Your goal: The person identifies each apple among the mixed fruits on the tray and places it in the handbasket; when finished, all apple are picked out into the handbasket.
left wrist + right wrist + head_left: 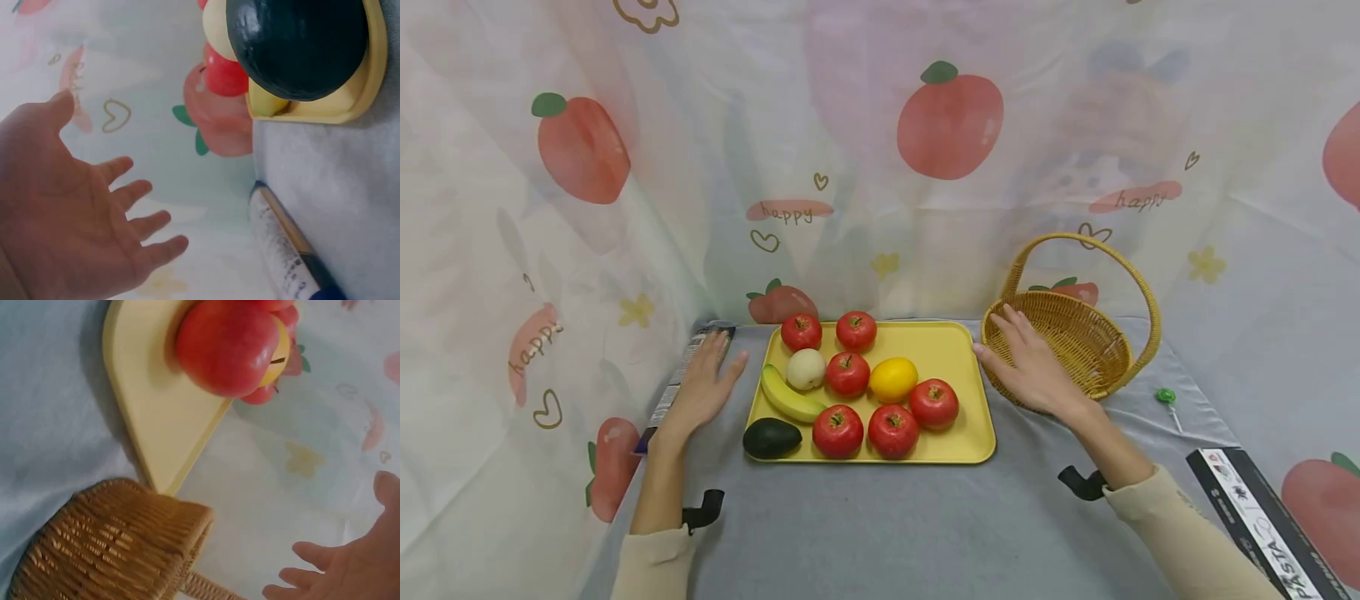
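My left hand (700, 396) is held with its fingers straight and spread beside the tray's left side, overlapping a long printed box in the head view. It holds nothing. My right hand (1030, 367) also has extended fingers and holds nothing. In the head view it overlaps the near-left rim of a wicker basket (1067, 325). Between the hands lies a yellow tray (951, 354). On it are several red apples (933, 404), a lemon (893, 380), a pale round fruit (806, 369), a banana (791, 400) and a dark green avocado (772, 438), which looks large in the left wrist view.
The long printed box (278, 244) lies left of the tray. A green lollipop (1166, 397) sits right of the basket, whose tall handle (1146, 292) arches up. A black-and-white pasta box (1262, 517) is near the right edge. Behind hangs a fruit-printed curtain (850, 125).
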Demonstrator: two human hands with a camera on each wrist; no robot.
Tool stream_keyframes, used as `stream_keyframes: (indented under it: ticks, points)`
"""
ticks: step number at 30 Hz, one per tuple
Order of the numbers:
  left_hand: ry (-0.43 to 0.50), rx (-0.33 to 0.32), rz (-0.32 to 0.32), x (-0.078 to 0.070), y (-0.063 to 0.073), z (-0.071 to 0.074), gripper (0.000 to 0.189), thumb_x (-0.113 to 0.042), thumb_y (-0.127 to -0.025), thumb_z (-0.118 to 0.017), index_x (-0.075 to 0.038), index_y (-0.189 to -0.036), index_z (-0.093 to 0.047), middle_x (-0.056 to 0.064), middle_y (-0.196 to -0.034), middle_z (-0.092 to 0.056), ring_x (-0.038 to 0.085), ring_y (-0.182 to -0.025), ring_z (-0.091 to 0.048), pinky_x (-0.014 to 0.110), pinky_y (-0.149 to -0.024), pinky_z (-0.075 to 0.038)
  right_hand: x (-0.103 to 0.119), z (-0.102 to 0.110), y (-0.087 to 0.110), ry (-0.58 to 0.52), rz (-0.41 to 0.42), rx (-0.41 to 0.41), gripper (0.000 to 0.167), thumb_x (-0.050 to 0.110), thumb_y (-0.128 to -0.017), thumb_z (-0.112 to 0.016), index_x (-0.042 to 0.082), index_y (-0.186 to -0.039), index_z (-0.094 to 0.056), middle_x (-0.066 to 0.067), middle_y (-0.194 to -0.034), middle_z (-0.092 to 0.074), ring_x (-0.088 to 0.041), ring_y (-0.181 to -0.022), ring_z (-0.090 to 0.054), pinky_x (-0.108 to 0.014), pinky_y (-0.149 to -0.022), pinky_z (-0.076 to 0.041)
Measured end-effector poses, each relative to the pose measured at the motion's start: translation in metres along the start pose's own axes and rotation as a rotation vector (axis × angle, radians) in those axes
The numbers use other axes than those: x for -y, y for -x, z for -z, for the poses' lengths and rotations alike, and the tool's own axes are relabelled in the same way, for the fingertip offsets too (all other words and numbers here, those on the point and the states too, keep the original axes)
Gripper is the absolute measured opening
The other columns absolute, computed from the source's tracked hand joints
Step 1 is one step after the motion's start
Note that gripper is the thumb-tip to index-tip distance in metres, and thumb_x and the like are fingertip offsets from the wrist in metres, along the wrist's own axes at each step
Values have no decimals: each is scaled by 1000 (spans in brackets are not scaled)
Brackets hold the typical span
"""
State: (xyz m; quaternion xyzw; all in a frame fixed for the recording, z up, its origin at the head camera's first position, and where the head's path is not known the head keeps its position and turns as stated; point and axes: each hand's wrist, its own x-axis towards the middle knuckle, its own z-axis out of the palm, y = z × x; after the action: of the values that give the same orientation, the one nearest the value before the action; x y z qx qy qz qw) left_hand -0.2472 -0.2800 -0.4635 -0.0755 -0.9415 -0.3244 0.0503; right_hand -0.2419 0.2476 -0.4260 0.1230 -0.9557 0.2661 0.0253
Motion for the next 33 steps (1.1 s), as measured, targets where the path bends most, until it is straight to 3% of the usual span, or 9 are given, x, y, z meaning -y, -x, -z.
stream_keyframes:
  ticks: [6, 11, 15, 18, 21, 23, 25, 28, 33]
  points:
    - [170, -20, 43, 3, 7, 3, 76, -48, -113, -33, 5, -164, -16, 29, -171, -10, 48, -157, -7, 63, -125, -8, 7, -7, -2, -55, -20, 23, 86, 69, -104, -39, 12, -166, -26, -9, -176, -6, -42, -158, -16, -72, -116, -25]
    - [273, -8, 89, 9, 14, 6, 70, -43, -115, -25, 3, -165, -11, 26, -172, -6, 44, -159, -3, 61, -126, -4, 15, -13, -4, -111, -7, 17, 83, 66, -105, -42, 8, -164, -32, -10, -175, -11, -43, -156, -21, -70, -118, -24]
    - [328, -18, 80, 22, 13, 1, 74, -47, -114, -22, 6, -164, -13, 29, -171, -8, 45, -158, -5, 61, -126, -6, 19, -17, -6, -181, -9, 12, 80, 65, -105, -44, 8, -161, -38, -11, -173, -19, -40, -156, -22, -68, -120, -23]
    - [495, 31, 118, 24, 14, -3, 78, -51, -113, -19, 6, -164, -7, 29, -171, -7, 47, -157, -8, 64, -124, -12, 20, -22, -7, -252, -18, 0, 75, 64, -105, -45, 11, -158, -45, -11, -170, -28, -39, -155, -27, -66, -120, -26]
    - [721, 118, 179, 25, 14, -6, 80, -54, -112, -15, 5, -164, 2, 27, -172, -1, 50, -156, -6, 66, -123, -15, 21, -27, -7, -352, -21, -22, 68, 60, -106, -47, 12, -153, -52, -12, -163, -42, -38, -148, -41, -62, -116, -35]
    - [847, 163, 208, 27, 14, -9, 82, -55, -111, -14, 5, -164, 4, 28, -171, 2, 52, -155, -4, 66, -124, -11, 22, -30, -6, -432, -20, -21, 62, 54, -107, -50, 9, -150, -56, -14, -157, -50, -38, -141, -49, -59, -113, -42]
    - [914, 191, 225, 31, 12, -14, 81, -53, -112, -14, 6, -163, 5, 31, -170, 0, 54, -155, -6, 64, -124, -12, 24, -33, -5, -524, -21, 13, 58, 47, -109, -51, 4, -147, -57, -19, -151, -55, -40, -136, -54, -56, -105, -50]
    - [963, 196, 255, 37, 12, -23, 76, -47, -114, -20, 5, -164, 1, 32, -169, -9, 52, -154, -16, 61, -124, -17, 26, -38, -4, -628, -54, 107, 57, 44, -110, -49, 0, -146, -57, -23, -148, -57, -45, -137, -52, -58, -98, -54]
    - [999, 186, 316, 40, 15, -37, 68, -38, -115, -32, 0, -166, -7, 31, -167, -21, 46, -152, -28, 54, -123, -28, 25, -49, -4, -662, -127, 235, 66, 53, -109, -44, 1, -148, -55, -25, -151, -53, -48, -140, -48, -61, -99, -53]
